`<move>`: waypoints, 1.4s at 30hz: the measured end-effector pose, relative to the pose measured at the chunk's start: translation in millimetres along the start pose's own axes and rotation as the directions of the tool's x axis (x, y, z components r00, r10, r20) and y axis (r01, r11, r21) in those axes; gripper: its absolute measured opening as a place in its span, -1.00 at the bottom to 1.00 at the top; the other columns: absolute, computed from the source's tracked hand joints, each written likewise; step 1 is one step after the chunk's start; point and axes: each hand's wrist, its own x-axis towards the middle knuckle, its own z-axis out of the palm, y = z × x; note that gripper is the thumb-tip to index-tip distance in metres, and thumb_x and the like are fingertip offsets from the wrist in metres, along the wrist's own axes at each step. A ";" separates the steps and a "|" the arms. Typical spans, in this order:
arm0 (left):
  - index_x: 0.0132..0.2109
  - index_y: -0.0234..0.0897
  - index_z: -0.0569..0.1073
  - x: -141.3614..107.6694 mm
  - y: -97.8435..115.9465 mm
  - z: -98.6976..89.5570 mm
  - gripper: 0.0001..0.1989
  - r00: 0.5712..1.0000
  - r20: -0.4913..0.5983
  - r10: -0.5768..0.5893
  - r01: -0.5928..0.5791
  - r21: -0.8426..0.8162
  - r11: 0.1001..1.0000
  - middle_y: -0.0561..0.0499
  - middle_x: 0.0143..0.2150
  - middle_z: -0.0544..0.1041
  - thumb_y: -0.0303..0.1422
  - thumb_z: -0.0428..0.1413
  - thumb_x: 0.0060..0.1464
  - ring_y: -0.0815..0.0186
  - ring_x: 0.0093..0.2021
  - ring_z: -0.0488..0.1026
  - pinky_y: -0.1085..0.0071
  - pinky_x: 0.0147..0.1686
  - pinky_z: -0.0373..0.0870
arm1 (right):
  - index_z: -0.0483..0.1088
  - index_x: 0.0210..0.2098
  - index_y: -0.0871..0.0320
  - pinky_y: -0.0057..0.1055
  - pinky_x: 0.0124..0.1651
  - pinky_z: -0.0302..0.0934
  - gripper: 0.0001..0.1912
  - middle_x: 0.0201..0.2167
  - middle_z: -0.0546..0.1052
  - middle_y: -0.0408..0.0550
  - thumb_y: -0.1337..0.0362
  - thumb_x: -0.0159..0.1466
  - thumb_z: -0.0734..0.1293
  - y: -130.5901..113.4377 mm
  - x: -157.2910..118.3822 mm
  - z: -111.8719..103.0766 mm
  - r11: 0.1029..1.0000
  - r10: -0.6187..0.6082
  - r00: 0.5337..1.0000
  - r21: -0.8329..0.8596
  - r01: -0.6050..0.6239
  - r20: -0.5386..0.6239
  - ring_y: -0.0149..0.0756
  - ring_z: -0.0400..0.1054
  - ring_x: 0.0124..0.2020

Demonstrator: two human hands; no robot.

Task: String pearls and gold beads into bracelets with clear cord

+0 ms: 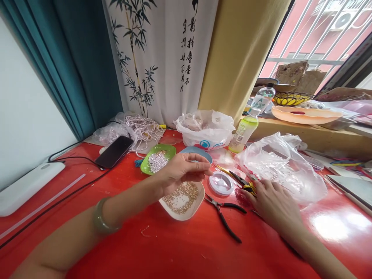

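My left hand (186, 170), with a bangle (104, 217) on its wrist, hovers over a cream dish of gold beads (183, 216). Its thumb and fingertips are pinched together; whatever lies between them is too small to make out. On the right, my right hand (274, 199) is closed over the yellow-and-black handles of a pair of pliers (240, 179), whose jaws point to the upper left. A second pair of pliers with black handles (221, 209) lies spread on the table between my hands. Just above it sits a round clear plastic case (221, 183).
A green dish (172, 150) of pearly beads and a blue dish (200, 152) stand behind my left hand. Further back are bead strands (143, 128), a phone (114, 152), a white plastic bag (206, 130) and a bottle (243, 133). A crumpled clear bag (285, 166) lies beyond my right hand.
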 end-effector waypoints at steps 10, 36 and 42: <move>-0.50 -0.35 0.40 25.4 -3.2 -12.1 -0.78 0.983 -0.123 0.138 -0.133 0.052 0.990 0.13 -0.53 0.40 -0.42 0.29 -0.34 0.53 -0.53 0.29 0.54 -0.49 0.20 | 0.38 -0.24 0.19 -0.48 -0.48 0.13 -0.72 -0.43 0.46 -0.07 0.13 0.15 0.24 -84.5 24.8 -83.0 0.006 -0.291 0.943 0.986 -0.169 0.164 -0.47 0.21 -0.55; -0.45 -0.31 0.52 48.2 -14.5 -150.3 -0.88 0.990 0.024 0.141 -0.070 0.942 0.329 0.03 -0.49 0.52 -0.43 0.15 -0.26 0.32 -0.44 0.40 0.51 -0.47 0.22 | 0.26 -0.54 0.15 -0.46 -0.46 0.13 -0.87 -0.60 0.43 -0.16 0.24 0.06 0.24 -131.4 51.7 -31.0 -0.006 -0.338 0.921 0.978 -0.207 0.193 -0.43 0.25 -0.56; -0.51 -0.29 0.47 44.0 -14.1 -136.9 -0.92 0.968 -0.040 0.248 -0.041 0.948 0.316 0.06 -0.52 0.48 -0.49 0.10 -0.28 0.33 -0.46 0.36 0.47 -0.45 0.20 | 0.28 -0.53 0.15 -0.50 -0.55 0.07 -0.87 -0.59 0.41 -0.17 0.24 0.08 0.25 -120.8 43.6 -25.9 -0.054 -0.335 0.922 0.972 -0.227 0.196 -0.47 0.17 -0.61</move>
